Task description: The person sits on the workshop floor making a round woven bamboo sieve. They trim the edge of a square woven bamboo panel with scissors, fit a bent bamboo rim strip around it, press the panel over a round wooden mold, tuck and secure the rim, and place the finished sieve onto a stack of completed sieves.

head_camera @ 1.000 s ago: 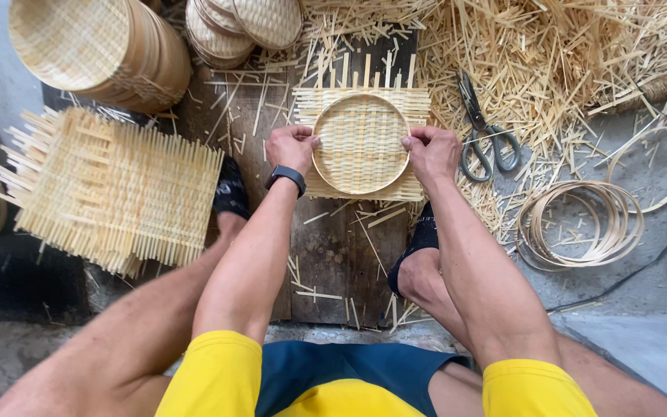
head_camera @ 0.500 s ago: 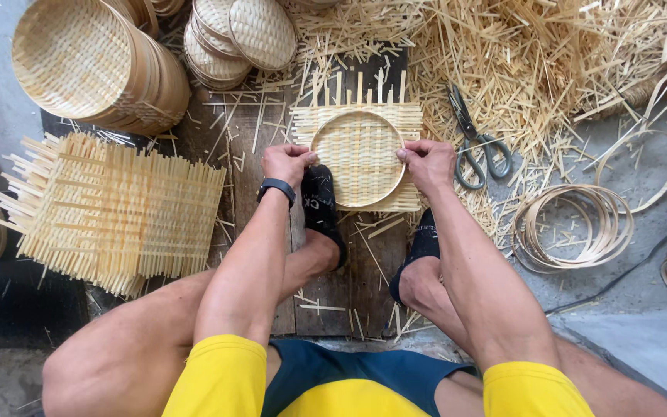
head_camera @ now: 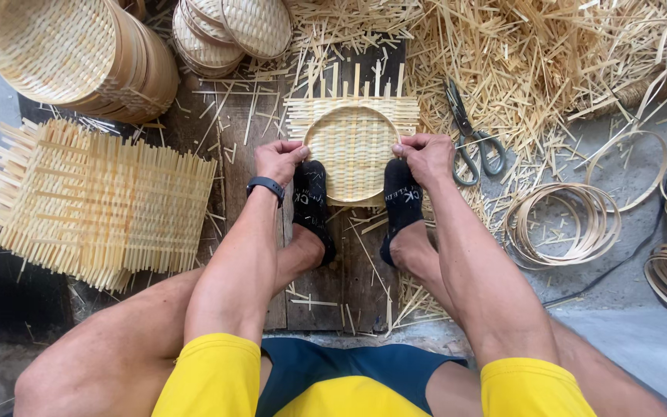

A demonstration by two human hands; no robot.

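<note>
Bamboo woven mat (head_camera: 353,139) with round hoop lies on the wooden board (head_camera: 233,139), between my hands. My left hand (head_camera: 278,161) fingers pinch its left rim, right hand (head_camera: 424,154) fingers grip right rim. Both socked feet (head_camera: 310,202) pin its near edge. Scissors (head_camera: 471,139) just right.

- Round shallow tray of pale woven bamboo strips (head_camera: 353,150): matt, fine ribbed weave, loose strip ends at edges.
- Square mat of coarse pale bamboo slats (head_camera: 102,205): rough, open weave.
- Dark wooden board (head_camera: 349,278): worn, dull grain.
- Grey metal scissors (head_camera: 472,139): dull sheen.
- Black knitted cloth socks (head_camera: 310,197): matt.
- Thin bamboo hoops (head_camera: 561,224): smooth.
- Black wristband (head_camera: 265,186): matt, plastic-like.
</note>
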